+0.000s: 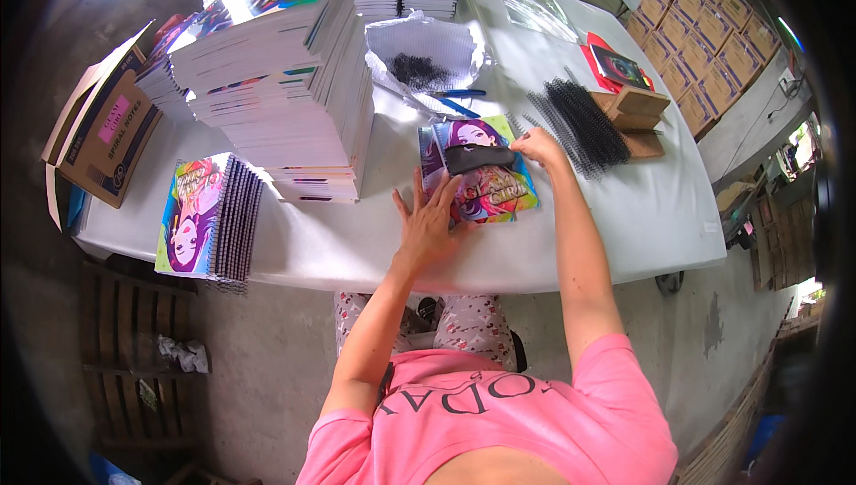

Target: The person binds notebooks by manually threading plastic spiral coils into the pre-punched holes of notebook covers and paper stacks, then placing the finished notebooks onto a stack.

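Observation:
A notebook (513, 191) with a colourful illustrated cover lies in front of me near the table's front edge. A flat dark grey piece (473, 160), perhaps cloth or a pouch, rests across the cover. My left hand (432, 222) lies over the cover's lower left part, fingers spread, its fingertips near the grey piece's left end. At the notebook's right edge my right hand (538, 148) is closed in a pinch, right by the grey piece's other end. What sits between its fingertips is too small to tell. The cover's lower left corner is hidden under my left hand.
Tall stacks of unbound books (276, 110) rise at the left, beside a pile of spiral notebooks (209, 217) and an open carton (111, 137). Black spiral coils (580, 128) lean by a wooden holder (637, 119). Blue-handled pliers (459, 103) lie below a silvery bag (459, 44) of coils.

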`<state>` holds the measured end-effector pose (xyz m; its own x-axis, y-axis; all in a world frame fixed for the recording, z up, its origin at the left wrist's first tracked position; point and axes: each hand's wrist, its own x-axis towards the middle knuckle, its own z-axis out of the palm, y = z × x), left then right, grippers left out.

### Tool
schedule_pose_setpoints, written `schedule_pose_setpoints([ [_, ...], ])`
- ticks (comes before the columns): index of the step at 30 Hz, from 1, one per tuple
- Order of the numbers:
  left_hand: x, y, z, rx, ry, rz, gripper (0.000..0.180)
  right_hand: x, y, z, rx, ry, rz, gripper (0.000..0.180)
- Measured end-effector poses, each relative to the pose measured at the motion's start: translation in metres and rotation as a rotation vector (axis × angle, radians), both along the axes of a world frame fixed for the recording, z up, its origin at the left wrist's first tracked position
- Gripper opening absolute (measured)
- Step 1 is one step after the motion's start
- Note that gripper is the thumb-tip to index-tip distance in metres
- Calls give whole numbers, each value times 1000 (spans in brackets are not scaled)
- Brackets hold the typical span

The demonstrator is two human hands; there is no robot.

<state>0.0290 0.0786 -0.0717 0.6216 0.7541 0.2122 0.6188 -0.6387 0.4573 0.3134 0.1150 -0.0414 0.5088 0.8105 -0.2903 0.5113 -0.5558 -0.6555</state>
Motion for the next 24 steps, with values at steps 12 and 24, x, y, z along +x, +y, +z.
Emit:
schedule_pose_setpoints([
  [12,-2,4,-4,66,-20,-132,68,12,-12,30,575,-238,-49,32],
  [24,11,19,80,-323,-1112,43,49,-103,-98,153,1032,-313,34,28],
])
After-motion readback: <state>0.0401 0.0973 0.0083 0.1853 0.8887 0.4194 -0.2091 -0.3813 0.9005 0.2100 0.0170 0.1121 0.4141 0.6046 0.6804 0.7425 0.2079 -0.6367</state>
